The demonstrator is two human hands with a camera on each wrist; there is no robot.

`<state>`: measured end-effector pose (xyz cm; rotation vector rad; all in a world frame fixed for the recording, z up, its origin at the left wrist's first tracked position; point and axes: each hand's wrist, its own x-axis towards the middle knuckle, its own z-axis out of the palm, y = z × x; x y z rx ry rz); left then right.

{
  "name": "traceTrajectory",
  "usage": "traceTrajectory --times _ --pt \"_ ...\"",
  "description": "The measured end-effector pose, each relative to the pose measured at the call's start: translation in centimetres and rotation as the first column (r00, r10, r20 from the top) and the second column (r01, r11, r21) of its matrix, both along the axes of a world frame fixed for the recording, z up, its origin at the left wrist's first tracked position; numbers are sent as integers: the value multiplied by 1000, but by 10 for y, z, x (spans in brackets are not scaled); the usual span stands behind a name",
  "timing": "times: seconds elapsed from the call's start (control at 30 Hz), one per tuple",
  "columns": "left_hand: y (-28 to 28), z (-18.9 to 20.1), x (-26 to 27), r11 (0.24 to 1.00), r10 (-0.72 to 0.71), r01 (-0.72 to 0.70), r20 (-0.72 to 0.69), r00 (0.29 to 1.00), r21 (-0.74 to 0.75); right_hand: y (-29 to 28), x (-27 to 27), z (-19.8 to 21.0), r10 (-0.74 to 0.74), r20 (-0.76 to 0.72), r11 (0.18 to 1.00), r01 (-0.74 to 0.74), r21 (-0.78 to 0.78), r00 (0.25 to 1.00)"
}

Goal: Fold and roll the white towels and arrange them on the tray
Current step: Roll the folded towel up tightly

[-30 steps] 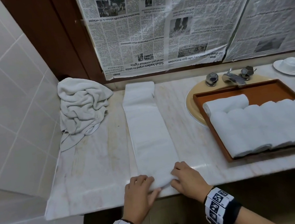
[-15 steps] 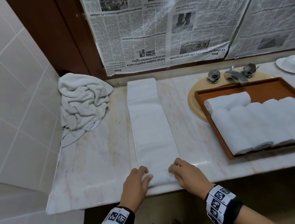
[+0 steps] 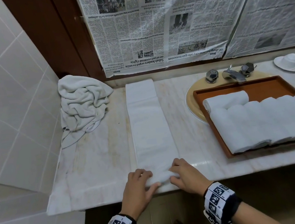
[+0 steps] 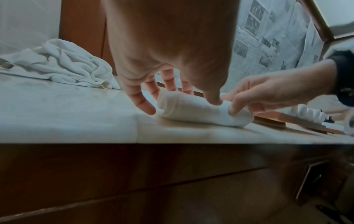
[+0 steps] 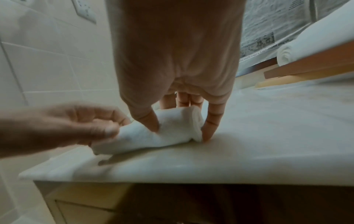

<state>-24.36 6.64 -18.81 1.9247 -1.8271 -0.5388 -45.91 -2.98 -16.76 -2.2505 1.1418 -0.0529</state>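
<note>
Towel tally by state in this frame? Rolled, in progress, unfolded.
Rolled towels on tray: 7 visible, row cut by frame edge
Folded towel, left hand and right hand rolling it: 1
Crumpled heap: 1, towel count unclear
Total: 9

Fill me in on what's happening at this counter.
A person is rolling a folded towel on the counter. Both the left hand and right hand grip the rolled near end; the rest lies flat. Rolled towels already fill the tray, and a crumpled pile waits in the corner.
</note>
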Motion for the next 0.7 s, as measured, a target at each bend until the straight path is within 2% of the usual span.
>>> traceTrajectory --times 0.1,0.2,0.27,0.43,0.53,0.6,0.7 --pt "1 -4 9 998 -47 47 2 999 34 -8 -5 1 16 49 998 -19 63 999" --pt "-7 1 15 993 -47 49 -15 999 105 -14 -13 3 -112 170 985 88 146 979" --pt "-15 3 15 991 -20 25 -39 999 133 -14 -12 4 -158 204 981 130 143 966" --pt "-29 5 12 983 39 -24 -82 996 181 -12 0 1 -80 55 988 87 -127 995" --pt "-29 7 9 979 121 -99 -114 986 181 -8 3 0 35 -73 930 -59 -363 997" --pt "-31 9 9 965 199 -172 -127 972 198 -4 4 -1 82 -123 906 -125 -405 989" --pt "-35 11 8 950 271 -242 -136 953 199 -5 2 -5 118 -137 917 -161 -366 984"
